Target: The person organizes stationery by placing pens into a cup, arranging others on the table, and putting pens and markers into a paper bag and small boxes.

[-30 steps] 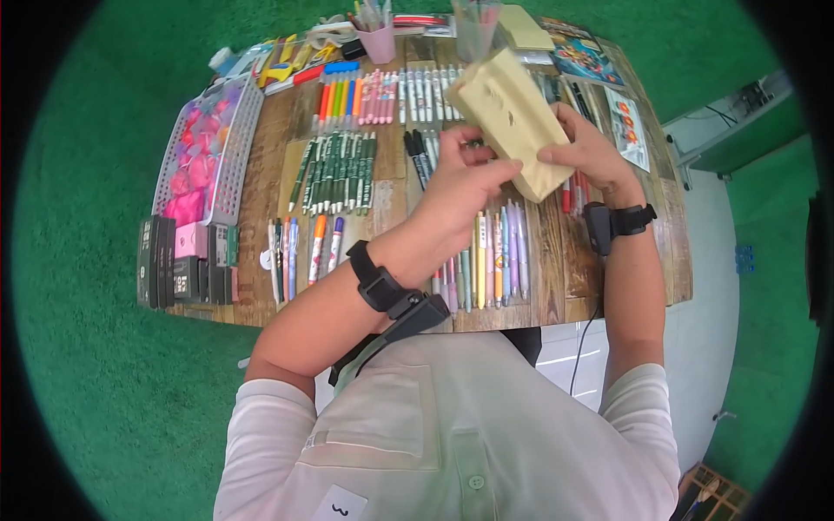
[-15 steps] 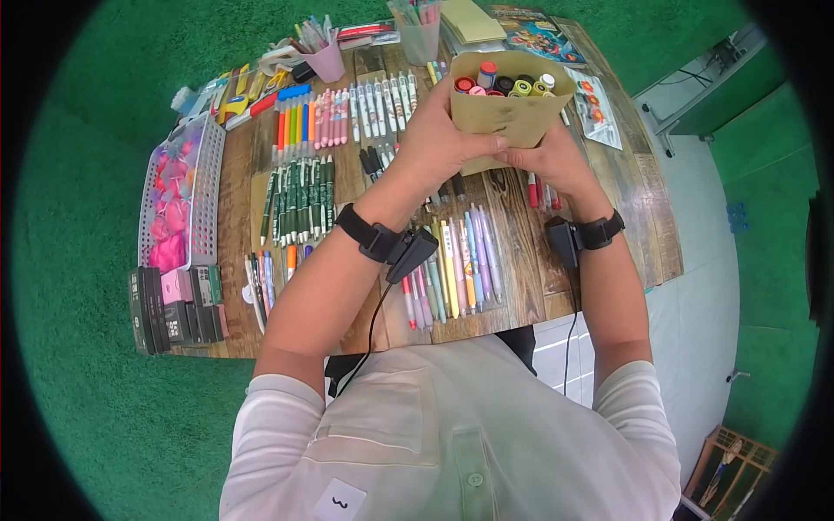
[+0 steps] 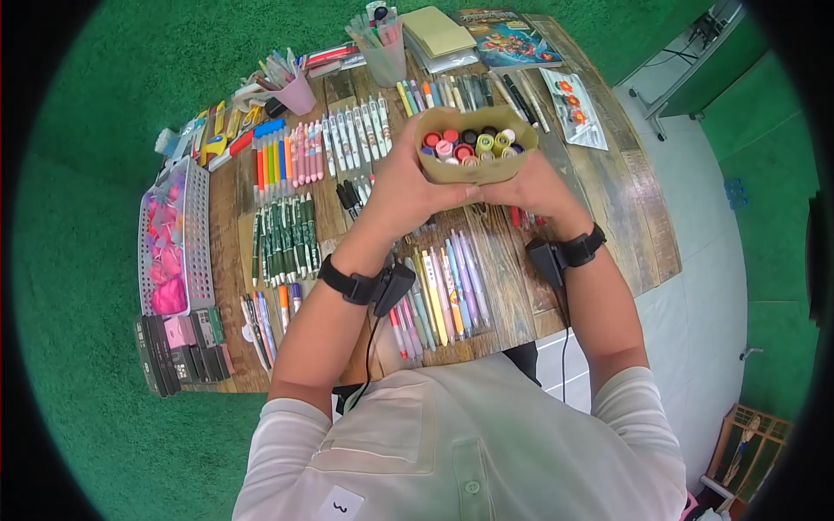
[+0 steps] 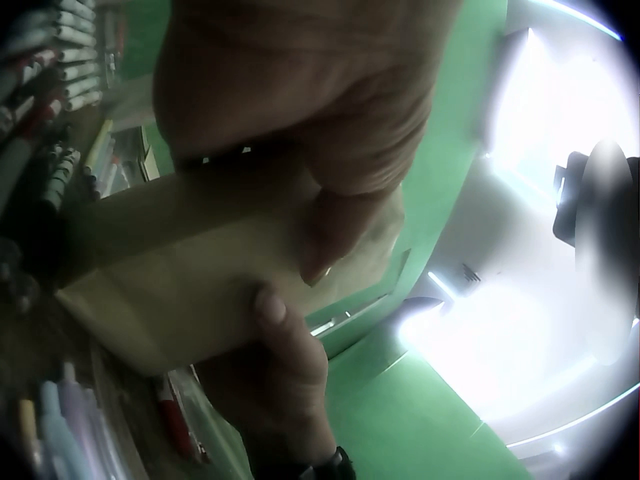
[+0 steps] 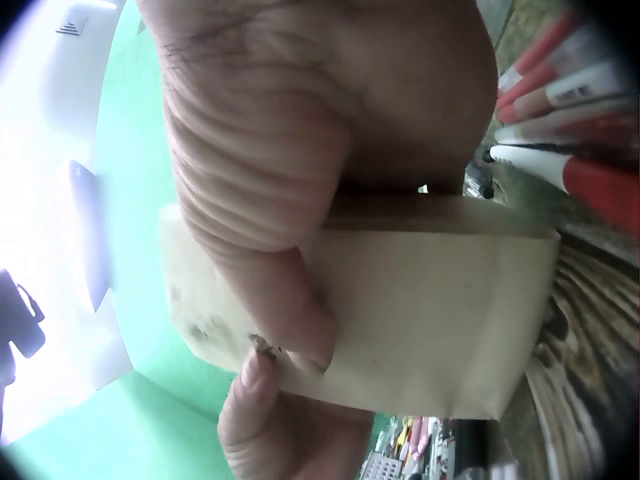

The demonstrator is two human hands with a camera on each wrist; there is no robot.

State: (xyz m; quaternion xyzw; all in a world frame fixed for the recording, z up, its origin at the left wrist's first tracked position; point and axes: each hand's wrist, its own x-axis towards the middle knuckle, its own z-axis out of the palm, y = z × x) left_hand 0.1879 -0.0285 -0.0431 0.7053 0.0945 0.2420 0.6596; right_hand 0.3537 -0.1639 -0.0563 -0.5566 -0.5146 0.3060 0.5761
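Both hands hold a tan paper bag (image 3: 478,175) upright over the middle of the table, its open top facing up. Inside stand several capped markers (image 3: 465,149) with red, black, yellow-green and white ends. My left hand (image 3: 405,189) grips the bag's left side, and my right hand (image 3: 537,187) grips the right. On the near face the two thumbs almost meet; both wrist views show them pressed to the paper (image 4: 190,285). The bag's far side and most other fingers are hidden. Near the bag's base lie red pens (image 3: 526,218).
Rows of pens surround the hands: green-patterned pens (image 3: 285,239), white pens (image 3: 356,135) and pastel pens (image 3: 452,286). A white basket (image 3: 200,239) and small boxes (image 3: 181,347) line the left edge. Two pen cups (image 3: 300,94) and a comic-style book (image 3: 512,43) are at the back.
The bag was tilted with its side towards me and the left hand loose beside it. Both hands now grip it upright, its marker-filled opening showing, and it has come lower in the head view.
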